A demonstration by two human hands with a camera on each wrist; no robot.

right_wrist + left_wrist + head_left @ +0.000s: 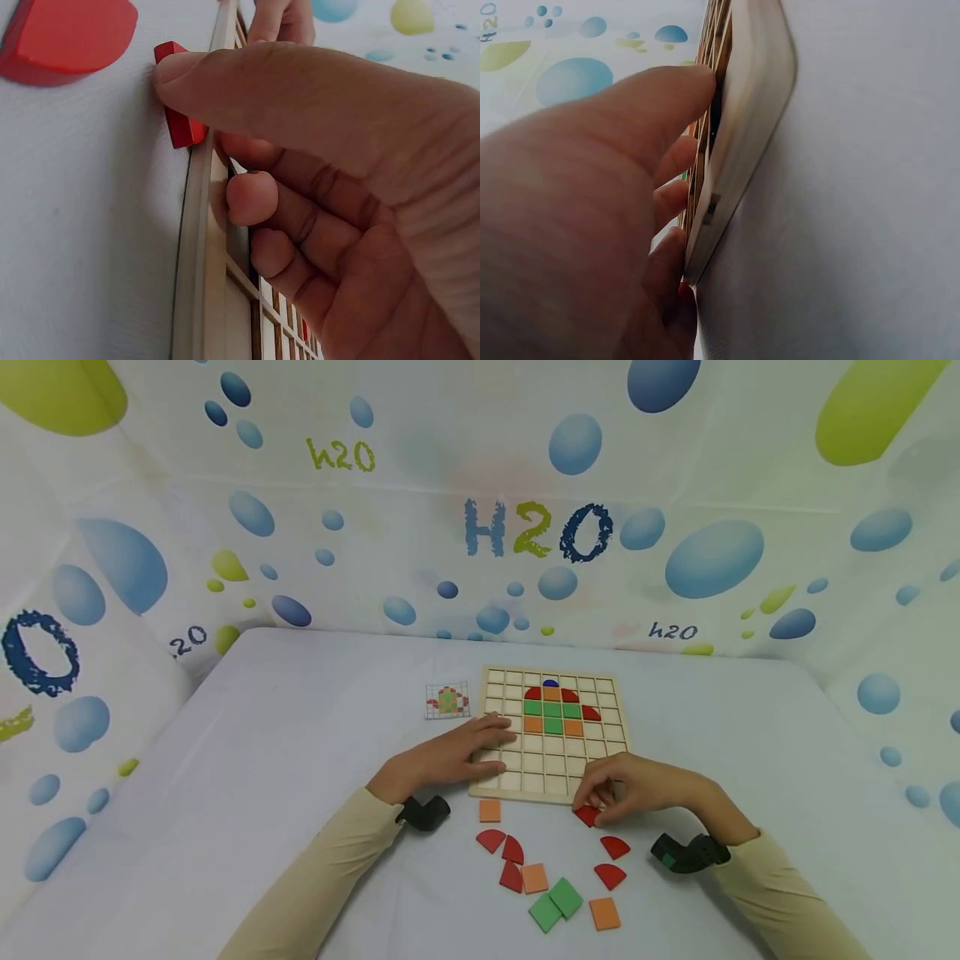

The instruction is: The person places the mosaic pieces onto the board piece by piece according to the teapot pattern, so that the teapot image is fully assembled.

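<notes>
A wooden grid board [528, 783] lies on the white cloth, with green, orange, red and blue pieces set in its upper cells. Across the board's left side rests my left hand [459, 753], fingers spread and extended over the frame. At the near right edge, my right hand [637, 783] pinches a red quarter-circle tile [586, 816] between thumb and fingers. In the right wrist view this red tile [178, 129] stands at the wooden rim, the thumb against it and the other fingers curled over the grid. The left wrist view shows the left thumb [660, 101] touching the board's frame.
A small pattern card [447, 701] lies left of the board. Nearer me are loose red quarter-circles [611, 876], orange squares [604, 913] and green squares [566, 897]. A printed H2O backdrop [538, 531] rises behind the table.
</notes>
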